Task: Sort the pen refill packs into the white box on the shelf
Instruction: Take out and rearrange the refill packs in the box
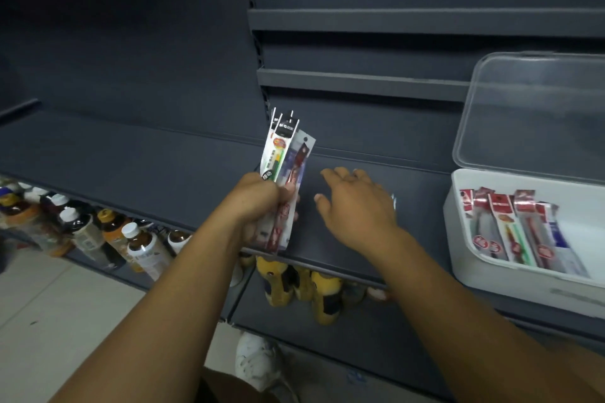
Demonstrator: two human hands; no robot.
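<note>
My left hand (258, 203) grips a fanned bunch of pen refill packs (288, 154), held upright over the dark shelf (163, 170). My right hand (355, 206) lies palm down on the shelf just to the right, fingers spread and relaxed; a sliver of a pack (394, 200) peeks out under its far edge. The white box (491, 275) stands on the shelf at the right with its clear lid (533, 114) raised. Several red-and-white refill packs (514, 232) lie inside it.
Empty dark shelves rise behind. Bottled drinks (98, 232) and yellow bottles (294, 281) fill the lower shelf beneath. A white shoe (258, 363) shows on the pale floor below.
</note>
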